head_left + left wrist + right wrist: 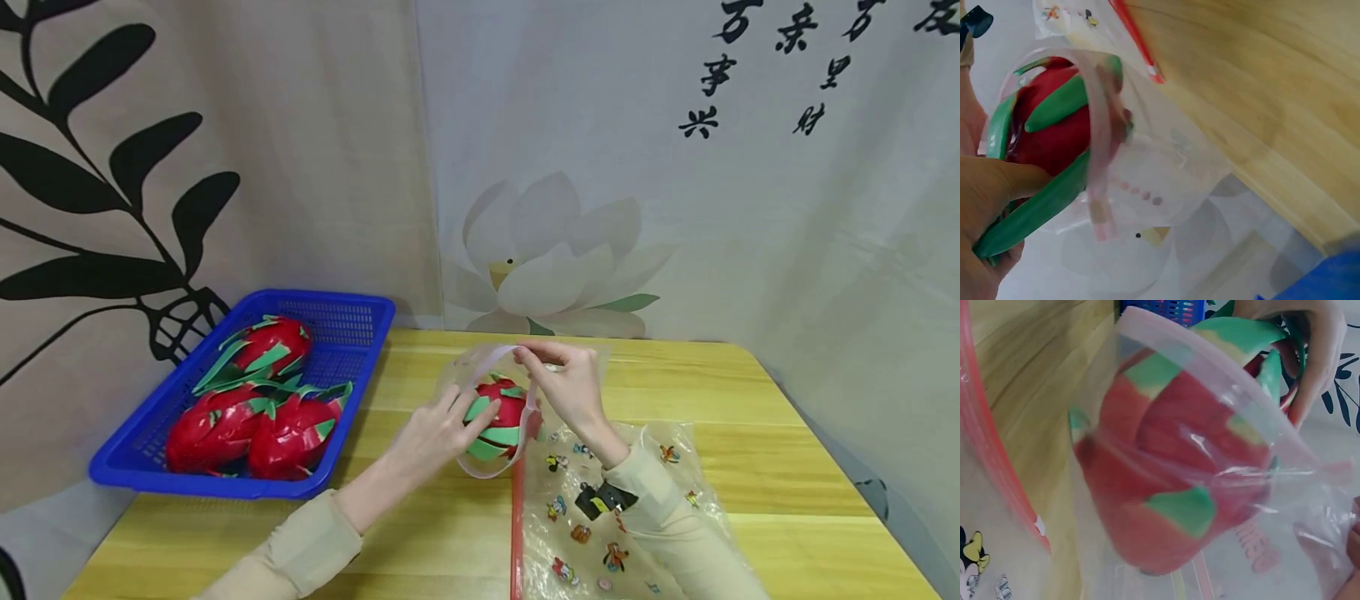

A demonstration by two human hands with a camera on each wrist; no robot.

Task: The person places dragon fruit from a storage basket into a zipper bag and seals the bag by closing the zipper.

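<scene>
Dragon fruit part-inside bag, between 2 hands

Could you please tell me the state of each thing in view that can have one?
Clear plastic bag with pink rim: mouth open.
Glossy red-and-green dragon fruit: partly inside that bag.
Left hand: gripping this fruit.
Right hand: pinching the bag's rim.
Blue plastic mesh basket: upright, holding three fruits.
Flat clear bag with cartoon prints and red edge: lying on the yellow wooden table; cannot tell if sealed.
</scene>
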